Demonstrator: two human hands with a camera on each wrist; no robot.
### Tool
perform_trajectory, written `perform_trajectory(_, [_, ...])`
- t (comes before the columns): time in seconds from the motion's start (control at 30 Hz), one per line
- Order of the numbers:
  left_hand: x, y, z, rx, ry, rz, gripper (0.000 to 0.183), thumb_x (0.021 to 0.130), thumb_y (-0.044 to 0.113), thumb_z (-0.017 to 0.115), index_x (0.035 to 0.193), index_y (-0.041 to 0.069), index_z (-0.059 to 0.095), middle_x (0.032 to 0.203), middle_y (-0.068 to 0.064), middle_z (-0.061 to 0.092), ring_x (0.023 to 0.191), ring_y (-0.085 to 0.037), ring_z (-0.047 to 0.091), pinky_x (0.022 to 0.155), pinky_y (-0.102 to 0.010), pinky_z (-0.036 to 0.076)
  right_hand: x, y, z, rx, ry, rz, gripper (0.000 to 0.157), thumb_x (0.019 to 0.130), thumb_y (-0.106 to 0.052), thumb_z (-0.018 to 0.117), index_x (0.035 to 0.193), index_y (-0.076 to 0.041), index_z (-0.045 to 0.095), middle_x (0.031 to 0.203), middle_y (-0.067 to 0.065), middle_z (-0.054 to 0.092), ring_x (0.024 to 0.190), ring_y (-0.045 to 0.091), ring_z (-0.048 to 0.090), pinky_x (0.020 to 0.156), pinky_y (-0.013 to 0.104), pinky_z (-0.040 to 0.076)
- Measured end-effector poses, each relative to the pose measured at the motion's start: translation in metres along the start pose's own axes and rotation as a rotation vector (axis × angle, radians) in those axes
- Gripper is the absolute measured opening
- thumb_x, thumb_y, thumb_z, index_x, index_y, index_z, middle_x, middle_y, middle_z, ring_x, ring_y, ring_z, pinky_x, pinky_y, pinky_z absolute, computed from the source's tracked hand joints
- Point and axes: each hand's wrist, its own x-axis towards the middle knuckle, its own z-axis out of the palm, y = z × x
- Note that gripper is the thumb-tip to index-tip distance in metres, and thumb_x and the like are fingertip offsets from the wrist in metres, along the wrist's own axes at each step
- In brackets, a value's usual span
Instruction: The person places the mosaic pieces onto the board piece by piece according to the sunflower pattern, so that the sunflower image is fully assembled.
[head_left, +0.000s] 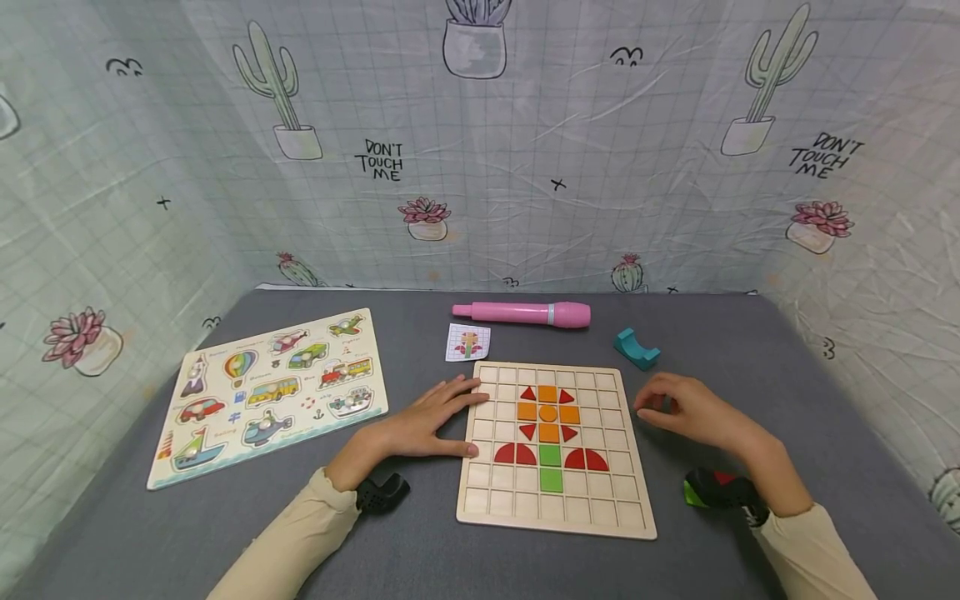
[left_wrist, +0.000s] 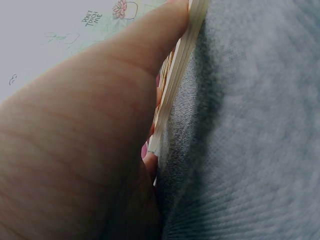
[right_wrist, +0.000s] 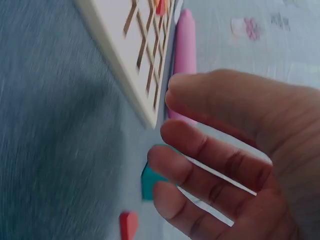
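A wooden grid board (head_left: 600, 500) lies flat, with orange squares (head_left: 549, 432), an orange circle, red triangles, green squares (head_left: 551, 480) and red quarter-round pieces (head_left: 587, 459) set in its cells. My left hand (head_left: 431, 421) rests at the board's left edge, fingers spread and fingertips on the rim; in the left wrist view the thumb lies along the board's side (left_wrist: 172, 100). Just off the board's right edge hovers my right hand (head_left: 690, 408), fingers loosely bent. In the right wrist view this right hand (right_wrist: 220, 150) shows nothing between thumb and fingers.
Behind the board lie a small printed card (head_left: 453, 342), a pink microphone-shaped marker (head_left: 510, 312) and a teal curved block (head_left: 637, 350). A wooden vehicle picture puzzle (head_left: 300, 450) is at left. Near the right hand is a small red thing (right_wrist: 128, 225). Patterned cloth (head_left: 525, 233) encloses the table.
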Motion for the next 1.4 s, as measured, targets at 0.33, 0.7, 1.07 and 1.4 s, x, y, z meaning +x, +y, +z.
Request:
perform_trajectory(0.33, [0.000,-0.001,0.000,-0.004,-0.003,0.000,0.078,0.088,0.044,0.069,0.153,0.019,0.032,0.162,-0.008,0.017,0.150,-0.031,0.007,0.121,-0.052,0.006,-0.012,0.030,-0.004,-0.109,0.106,0.042,0.015,0.081,0.000,0.076,0.091,-0.010,0.069,0.097,0.007,0.056,0.079,0.017,0.046,0.057,0.025,0.038])
perform_trajectory(0.7, [-0.001,-0.002,0.002,-0.001,-0.004,0.003,0.078,0.089,0.045,0.069,0.153,0.019,0.032,0.162,-0.008,0.018,0.150,-0.032,0.007,0.121,-0.052,0.007,-0.015,0.037,-0.003,-0.146,0.092,0.130,0.019,0.082,-0.003,0.075,0.100,0.000,0.069,0.103,0.018,0.061,0.081,0.024,0.055,0.060,0.029,0.046])
perform_trajectory(1.07, [0.000,-0.001,0.002,-0.002,0.002,0.003,0.078,0.088,0.045,0.069,0.152,0.019,0.033,0.162,-0.007,0.018,0.150,-0.032,0.007,0.120,-0.053,0.006,-0.012,0.029,0.000,-0.027,0.030,0.071,0.017,0.083,0.000,0.075,0.098,-0.007,0.070,0.104,0.011,0.061,0.082,0.018,0.056,0.060,0.026,0.050])
perform_trajectory(1.4, [0.000,-0.001,0.001,-0.003,0.003,0.001,0.078,0.088,0.046,0.069,0.153,0.020,0.032,0.162,-0.007,0.018,0.150,-0.031,0.006,0.121,-0.052,0.006,-0.012,0.025,-0.001,-0.022,0.001,0.152,0.024,0.083,-0.004,0.076,0.104,0.002,0.066,0.098,0.012,0.060,0.075,0.012,0.054,0.058,0.026,0.046])
